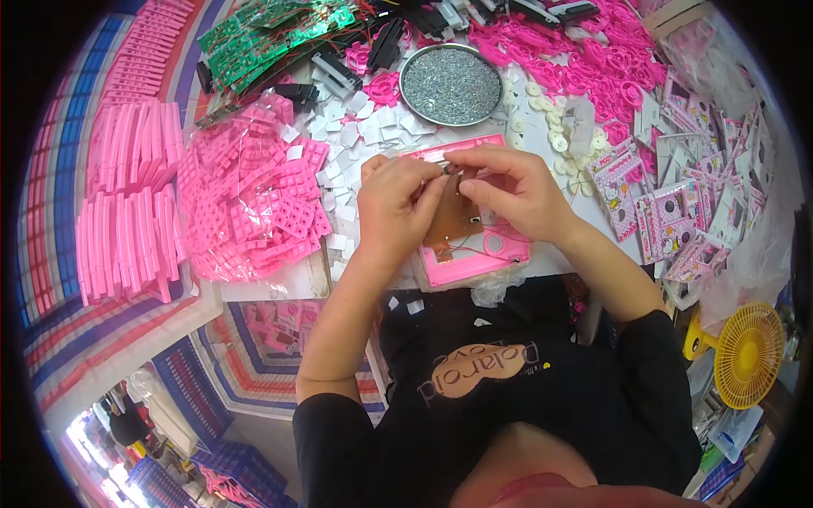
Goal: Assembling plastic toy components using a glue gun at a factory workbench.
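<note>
In front of me lies a pink plastic casing (457, 273), open side up, with a brown circuit board (453, 222) in it. Thin wires run from the board's lower end. My left hand (394, 207) is closed over the casing's left side, thumb and index finger pinched at the board's upper edge. From the other side my right hand (523, 193) curls in, its index fingertip and thumb bent around the same spot. A small dark piece shows between the fingertips; its kind is too small and covered to tell.
A round metal tray (406, 85) of small screws stands beyond the casing. To the left are bagged pink keypads (254, 186) and stacked pink parts (127, 237); green circuit boards (271, 38) lie behind. White discs (555, 140) and printed panels (669, 203) sit right, above a yellow fan (747, 356).
</note>
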